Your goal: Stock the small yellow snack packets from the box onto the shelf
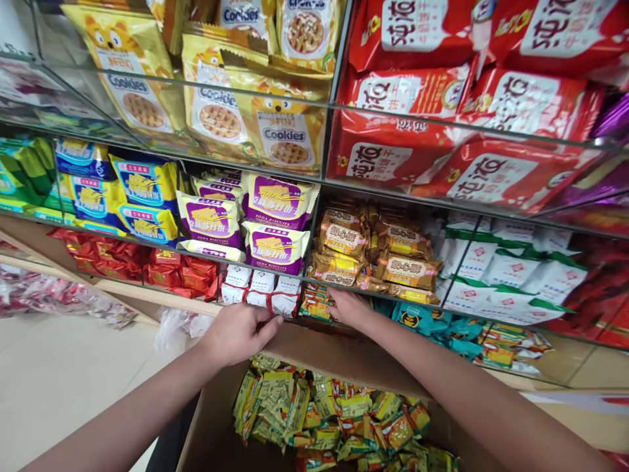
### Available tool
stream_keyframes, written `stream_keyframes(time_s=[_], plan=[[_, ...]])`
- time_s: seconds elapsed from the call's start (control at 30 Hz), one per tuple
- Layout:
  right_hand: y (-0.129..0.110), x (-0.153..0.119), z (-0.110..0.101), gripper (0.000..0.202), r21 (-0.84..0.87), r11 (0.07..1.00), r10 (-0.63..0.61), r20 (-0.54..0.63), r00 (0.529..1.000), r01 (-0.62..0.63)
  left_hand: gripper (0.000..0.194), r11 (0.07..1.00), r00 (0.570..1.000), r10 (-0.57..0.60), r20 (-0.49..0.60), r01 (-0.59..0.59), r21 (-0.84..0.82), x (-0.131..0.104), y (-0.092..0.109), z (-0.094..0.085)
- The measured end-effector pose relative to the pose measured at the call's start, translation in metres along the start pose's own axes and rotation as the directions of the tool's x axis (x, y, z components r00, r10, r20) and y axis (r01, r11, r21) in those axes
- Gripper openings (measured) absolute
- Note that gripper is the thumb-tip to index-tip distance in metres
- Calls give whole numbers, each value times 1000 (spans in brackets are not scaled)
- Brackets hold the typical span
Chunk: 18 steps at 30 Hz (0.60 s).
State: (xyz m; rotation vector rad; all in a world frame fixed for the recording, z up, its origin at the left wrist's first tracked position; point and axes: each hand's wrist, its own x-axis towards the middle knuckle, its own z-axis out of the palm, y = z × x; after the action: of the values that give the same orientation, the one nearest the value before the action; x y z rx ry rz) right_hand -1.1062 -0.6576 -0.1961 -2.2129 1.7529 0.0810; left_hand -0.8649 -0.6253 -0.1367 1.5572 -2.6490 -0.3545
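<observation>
Left fingers: curled at the front edge of the lowest shelf row, thumb pointing right; whether the left hand (242, 333) grips anything cannot be told.
Right fingers: reaching into a low compartment, tips partly hidden among small orange-and-green plastic packets (314, 303); whether the right hand (348, 308) holds one cannot be told.
Beside the left hand: white wrapped packs with red ends (261, 288), in the compartment just left of the small packets.
Below the hands: an open brown cardboard box (211, 410), containing loose yellow-green and orange plastic packets (324, 413).
Lowest row, outer parts: shiny red packets (181, 272) at left; teal packets (425, 321) at right.
Middle row, left to right: blue-and-yellow packs (142, 183), purple-and-cream soda biscuit packs (278, 200), brown-and-gold packs (405, 242), white packs with green edges (515, 265).
Top row: yellow cookie bags (280, 124) at left; red-and-white packs (496, 174) at right.
Far left, below: pale tiled floor (63, 373).
</observation>
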Motion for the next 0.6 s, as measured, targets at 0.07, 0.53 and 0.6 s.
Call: stream_keyframes(time_s=[0.07,0.53,0.6], plan=[[1,-2,1,24,11,999,-38,-9,999,38,46,1000,1000,3,4,-3,7,2,0,-1],[-38,-152,-32,18,335,904,-221,-163,962,264,48,998,997,-68,-48,68,-2,3,3,-1],[-37,-188,3,19,375,908,-194,-15,981,185,48,998,996,-68,-49,68,-9,2,4,-2]])
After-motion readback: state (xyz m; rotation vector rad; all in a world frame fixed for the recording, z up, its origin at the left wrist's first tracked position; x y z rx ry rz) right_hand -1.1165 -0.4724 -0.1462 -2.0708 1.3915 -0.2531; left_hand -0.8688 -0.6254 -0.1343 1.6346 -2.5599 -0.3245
